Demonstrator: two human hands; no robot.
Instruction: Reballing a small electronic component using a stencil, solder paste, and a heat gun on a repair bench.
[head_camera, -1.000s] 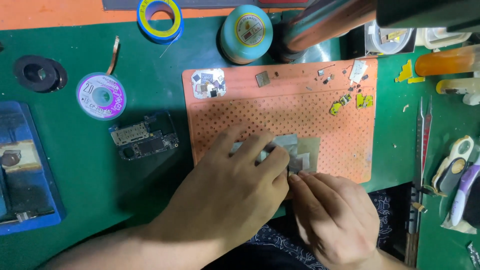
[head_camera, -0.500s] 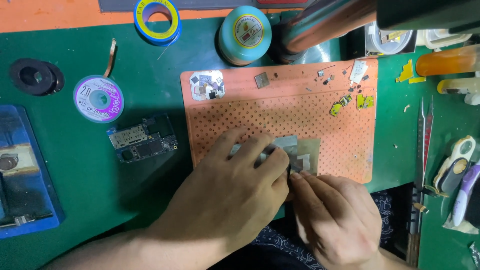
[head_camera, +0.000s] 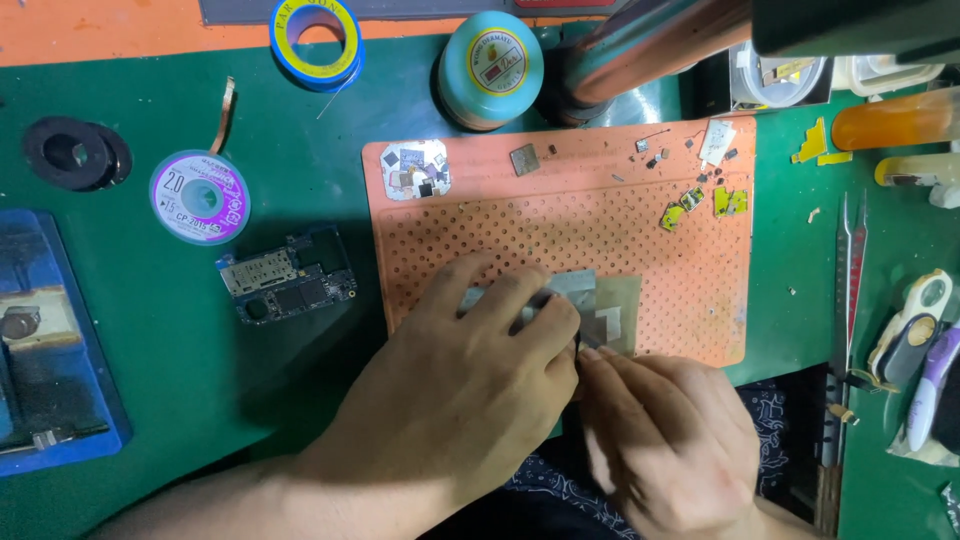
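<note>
My left hand (head_camera: 470, 385) lies palm down on the near part of an orange perforated mat (head_camera: 480, 225), fingers pressing a thin grey metal stencil (head_camera: 600, 300). My right hand (head_camera: 670, 440) is beside it at the mat's front edge, fingertips pinched at the stencil's near side; what it pinches is hidden by the fingers. Small chips and metal shields (head_camera: 415, 170) lie at the mat's far left corner, with more tiny parts (head_camera: 700, 195) at its far right.
A phone circuit board (head_camera: 285, 285) lies on the green table left of the mat. Behind it are a purple spool (head_camera: 200, 197), a blue-yellow tape roll (head_camera: 316, 40), a teal round tin (head_camera: 492, 68) and a black ring (head_camera: 75, 155). A blue holder (head_camera: 45, 340) sits far left; tweezers (head_camera: 845, 300) lie right.
Both hands stay on the stencil with only slight finger shifts. The view has drifted a little.
</note>
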